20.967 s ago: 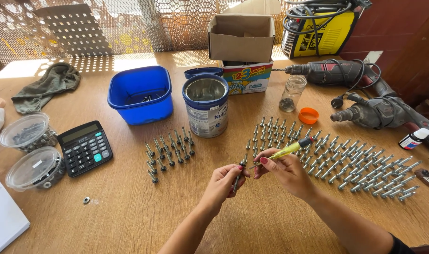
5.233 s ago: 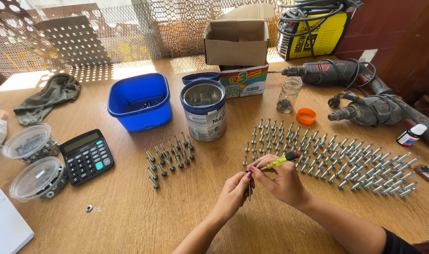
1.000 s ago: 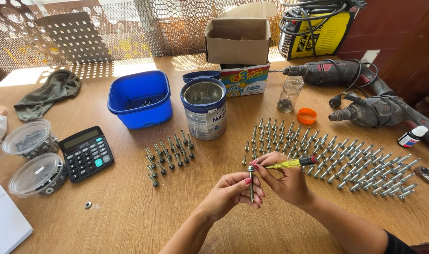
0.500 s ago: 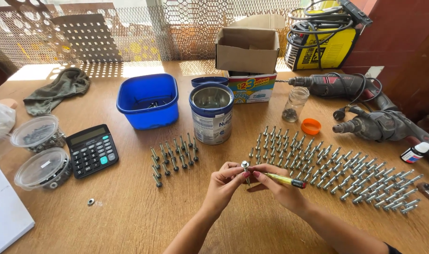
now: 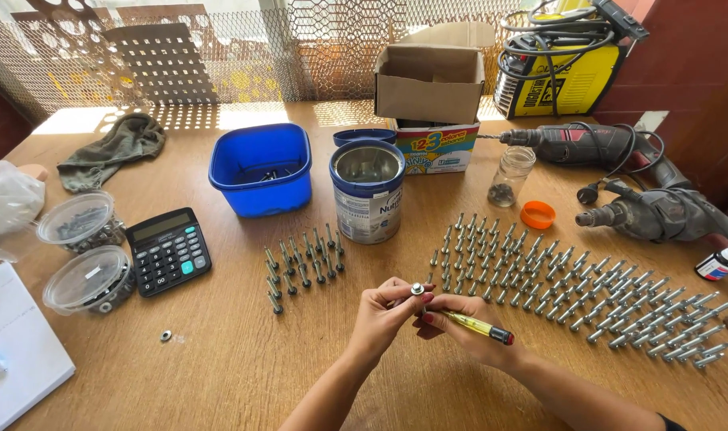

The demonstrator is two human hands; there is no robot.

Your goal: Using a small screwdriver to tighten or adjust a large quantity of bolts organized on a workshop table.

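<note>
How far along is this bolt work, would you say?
Much looks done: a large batch of bolts stands in rows on the table. In hand: the left hand holds one bolt while the right hand grips a yellow screwdriver. Probably left: the smaller group of bolts near the blue tub.

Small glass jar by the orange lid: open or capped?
Open. The glass jar stands upright with no cap on its mouth; the orange lid lies apart on the table. A little dark stuff sits at its bottom.
</note>
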